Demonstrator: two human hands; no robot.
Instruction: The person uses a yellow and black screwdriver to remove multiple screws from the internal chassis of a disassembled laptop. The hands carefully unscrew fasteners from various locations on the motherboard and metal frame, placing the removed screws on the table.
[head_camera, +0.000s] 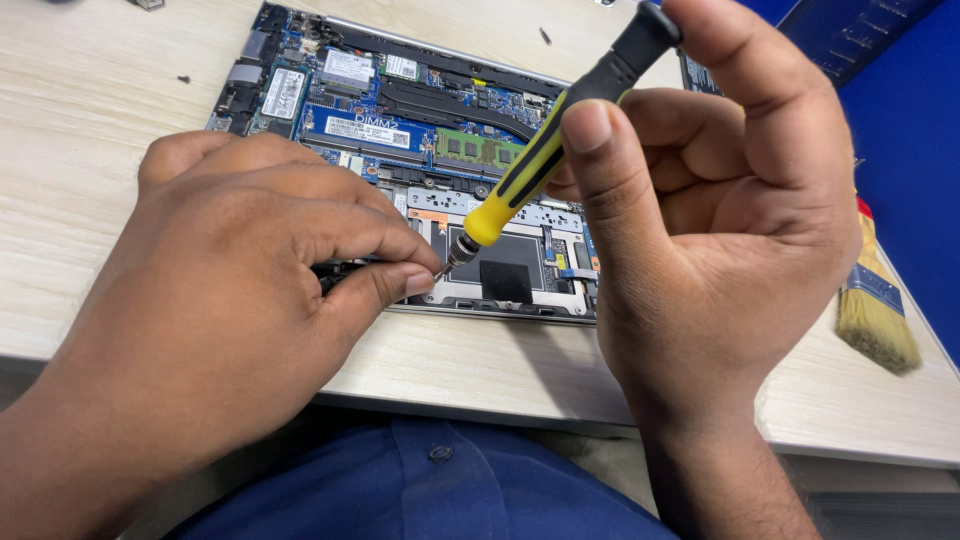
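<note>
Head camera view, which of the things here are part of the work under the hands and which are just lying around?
In use:
- opened laptop, circuit boards exposed
- yellow-and-black screwdriver, held in the right hand
- left hand, fingertips pinched at the screwdriver's tip

Lying about:
- paintbrush at the right table edge
- loose screw on the wooden table
- another loose screw above the laptop

- The right hand (720, 210) grips a yellow-and-black screwdriver (548, 145), tilted, its tip at 7 o'clock.
- The left hand (220, 290) pinches at that tip.
- An open laptop (400, 110) lies beneath.
- A brush (875, 300) lies at 3 o'clock.
</note>
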